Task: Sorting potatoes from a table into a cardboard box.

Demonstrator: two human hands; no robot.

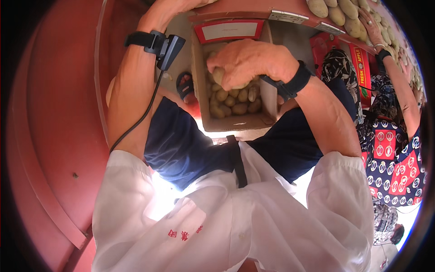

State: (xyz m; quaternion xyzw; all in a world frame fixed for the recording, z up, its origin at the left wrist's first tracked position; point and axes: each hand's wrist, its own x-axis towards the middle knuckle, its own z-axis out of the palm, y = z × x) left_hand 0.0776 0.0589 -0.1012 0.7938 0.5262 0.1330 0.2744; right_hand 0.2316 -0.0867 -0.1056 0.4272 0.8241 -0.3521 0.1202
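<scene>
My right hand (253, 64) is over an open cardboard box (238, 126), its fingers curled round a potato (218, 75). Another pale surface shows under the palm, but the hand covers most of it. Several brown potatoes (239, 108) lie in the bottom of the box, which stands between my legs. My left arm reaches up past the box's left side. Only a sliver of my left hand (203, 2) shows at the top edge, beside the red tabletop (234, 7); its fingers and anything in them are out of view.
Metal hinges (289, 16) sit along the tabletop's edge. Many potatoes (336, 15) are piled at the upper right, with a co-worker's hand (370, 27) on them. A red printed carton (360, 71) stands below. A red panel (57, 136) runs along my left. A cable (146, 115) hangs from my left wrist strap.
</scene>
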